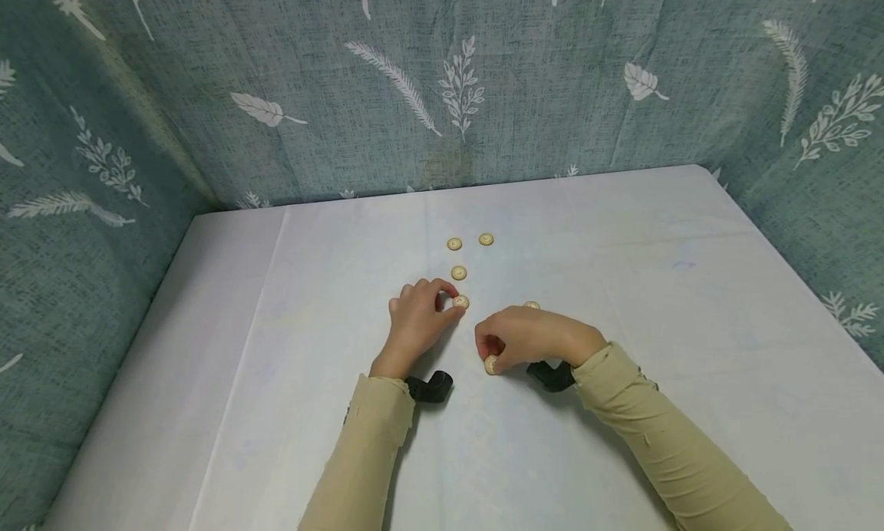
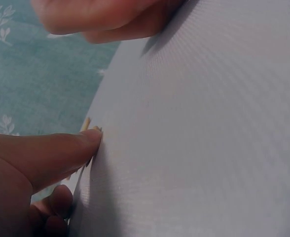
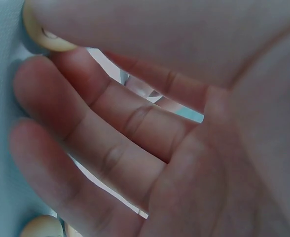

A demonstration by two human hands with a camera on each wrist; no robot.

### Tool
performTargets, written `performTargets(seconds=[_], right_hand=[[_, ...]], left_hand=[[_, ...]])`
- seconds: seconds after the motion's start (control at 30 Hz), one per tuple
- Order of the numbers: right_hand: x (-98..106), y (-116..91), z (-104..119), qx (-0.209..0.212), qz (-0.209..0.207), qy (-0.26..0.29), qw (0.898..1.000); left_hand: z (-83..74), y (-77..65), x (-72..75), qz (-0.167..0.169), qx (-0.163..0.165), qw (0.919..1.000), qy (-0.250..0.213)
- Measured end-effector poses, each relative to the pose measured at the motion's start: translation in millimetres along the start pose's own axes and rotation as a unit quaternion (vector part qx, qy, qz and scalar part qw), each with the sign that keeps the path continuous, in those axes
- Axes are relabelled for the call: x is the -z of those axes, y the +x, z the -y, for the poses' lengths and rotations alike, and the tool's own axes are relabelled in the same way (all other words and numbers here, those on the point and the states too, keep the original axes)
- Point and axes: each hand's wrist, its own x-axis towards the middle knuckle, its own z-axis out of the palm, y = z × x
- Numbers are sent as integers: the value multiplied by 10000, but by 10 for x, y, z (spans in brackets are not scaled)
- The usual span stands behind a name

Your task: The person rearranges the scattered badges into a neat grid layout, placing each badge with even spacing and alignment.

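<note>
My left hand (image 1: 417, 316) pinches a small pale round disc (image 1: 460, 302) between thumb and forefinger, at the table surface. Nearer the body, my right hand (image 1: 528, 338) grips another such disc (image 1: 491, 364) by its edge, thumb and fingertips bent down to the cloth. In the right wrist view the thumb presses on this yellowish disc (image 3: 41, 35), which bears a dark curved mark. Partly hidden behind the right hand lies one more disc (image 1: 531, 305). The left wrist view shows the left thumb (image 2: 61, 153), its disc mostly covered.
Beyond the left hand lie three similar discs, one close by (image 1: 459, 272) and two farther back, left (image 1: 454, 244) and right (image 1: 486, 239). A white cloth (image 1: 331, 301) covers the table. Green leaf-patterned curtains (image 1: 539, 78) enclose the back and sides.
</note>
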Motion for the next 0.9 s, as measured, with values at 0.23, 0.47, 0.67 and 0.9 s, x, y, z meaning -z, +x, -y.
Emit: performTargets(seconds=[0.23,0.47,0.67,0.9], right_hand=[[7,29,6,71,9,-12,10000],[11,52,13,75,8,-59,10000],[-10,29,22,12,22,-75,10000],[0,-4,4,8,-10,-93,10000]], left_hand=[[21,4,23,-31,5,10000,-19],[35,-4,54,-43,26,10000,8],[29,-16,22,-23,38,10000,44],[11,-13,5,-21,-14,10000,13]])
